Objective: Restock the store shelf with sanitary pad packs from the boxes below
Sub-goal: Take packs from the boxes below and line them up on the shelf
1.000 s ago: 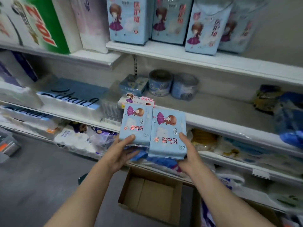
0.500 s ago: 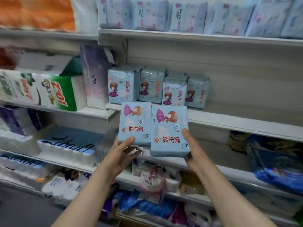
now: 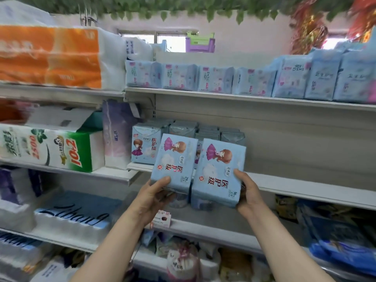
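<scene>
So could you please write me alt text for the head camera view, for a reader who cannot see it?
Two bare hands hold two light blue sanitary pad packs upside down, the left hand on the left pack and the right hand on the right pack, in front of a store shelf. Matching packs stand on it behind them, with toilet paper on shelves to the left.

We cannot see most of the shelved packs [image 3: 209, 130] behind the two held packs [image 3: 218, 174]. The top-shelf packs [image 3: 317, 78] above them blur, print unreadable. The left hand [image 3: 153, 195] hides its fingers beneath them.
</scene>
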Demonstrator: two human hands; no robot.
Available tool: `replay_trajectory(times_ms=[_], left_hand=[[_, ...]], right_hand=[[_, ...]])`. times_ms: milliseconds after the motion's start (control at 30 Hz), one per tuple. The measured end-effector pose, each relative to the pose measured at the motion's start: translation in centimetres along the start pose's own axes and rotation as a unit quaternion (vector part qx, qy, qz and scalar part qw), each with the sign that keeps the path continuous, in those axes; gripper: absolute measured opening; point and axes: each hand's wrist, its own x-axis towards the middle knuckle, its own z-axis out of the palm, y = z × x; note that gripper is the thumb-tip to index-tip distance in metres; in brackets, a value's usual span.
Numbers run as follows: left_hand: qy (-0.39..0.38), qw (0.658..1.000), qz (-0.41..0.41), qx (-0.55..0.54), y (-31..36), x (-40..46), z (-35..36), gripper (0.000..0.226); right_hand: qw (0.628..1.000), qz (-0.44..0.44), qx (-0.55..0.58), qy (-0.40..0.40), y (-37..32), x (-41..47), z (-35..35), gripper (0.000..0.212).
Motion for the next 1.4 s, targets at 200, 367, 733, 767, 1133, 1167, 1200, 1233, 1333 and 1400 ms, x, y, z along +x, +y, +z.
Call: replay_trajectory(times_ms=[200, 367, 733, 767, 1133, 1167, 1200, 1233, 1333, 1400], left_hand=[[0.001, 1.0, 0.014, -0.026, 0.4, 0.0, 0.9, 0.038], [0.008, 0.998, 0.009, -0.058, -0.6, -0.3, 2.5, 0.036], [0.026, 0.991, -0.015, -0.132, -2.2, -1.5, 6.0, 0.043], [0.023, 0.991, -0.011, -0.134, -2.0, -1.7, 6.3, 0.041], [0.05, 0.989, 0.012, -0.136, -0.8, -2.0, 8.0, 0.014], [0.054, 0.989, 0.018, -0.136, -0.7, -2.0, 8.1, 0.014], [0.06, 0.988, 0.025, -0.139, -0.6, -2.1, 8.2, 0.014], [0.065, 0.987, 0.032, -0.144, -0.5, -2.1, 8.2, 0.014], [0.071, 0.983, 0.047, -0.165, 0.4, -2.0, 8.5, 0.015], [0.073, 0.981, 0.055, -0.169, 1.1, -1.8, 8.9, 0.019]], right_hand=[[0.992, -0.049, 0.103, 0.047, -0.4, 0.0, -0.1, 0.035], [0.975, -0.109, 0.151, 0.117, -0.7, -0.2, 0.7, 0.105], [0.987, -0.121, 0.093, 0.05, -0.9, -1.6, 0.2, 0.072], [0.99, -0.124, 0.053, 0.033, -1.0, -1.9, 0.1, 0.06], [0.986, -0.16, 0.046, 0.015, -2.1, -2.6, -0.2, 0.072], [0.985, -0.17, 0.038, 0.019, -2.2, -2.5, -0.3, 0.072], [0.983, -0.178, 0.029, 0.023, -2.2, -2.6, -0.6, 0.073], [0.982, -0.184, 0.02, 0.027, -2.1, -2.6, -0.9, 0.074], [0.982, -0.187, -0.003, 0.027, -1.8, -2.9, -1.7, 0.077], [0.983, -0.18, -0.012, 0.018, -1.4, -3.1, -1.9, 0.076]])
